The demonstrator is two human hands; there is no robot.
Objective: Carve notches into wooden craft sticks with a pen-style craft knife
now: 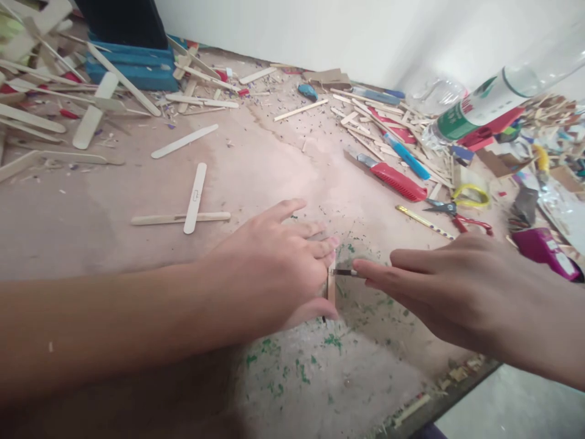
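Observation:
My left hand (pixel 278 268) presses down on a narrow wooden craft stick (pixel 331 294), with thumb and fingers at its ends and part of it hidden. My right hand (pixel 452 286) is closed around a thin dark tool (pixel 346 272), perhaps a craft knife, most of it covered by the fingers. Its narrow tip touches the stick between my left thumb and fingers. Left of my hands, a craft stick with a small drawn mark (pixel 195 196) lies crosswise over another stick (pixel 150 220). Green flecks (pixel 333 340) are scattered on the table around the work.
On the right lie a red utility knife (pixel 397 181), a blue cutter (pixel 411 160), scissors (pixel 457 210) and a purple tool (pixel 546 250). A plastic bottle (pixel 484 107) leans behind them. Craft sticks (pixel 98 107) pile up by a blue stand (pixel 132 66). The table's edge (pixel 457 390) runs lower right.

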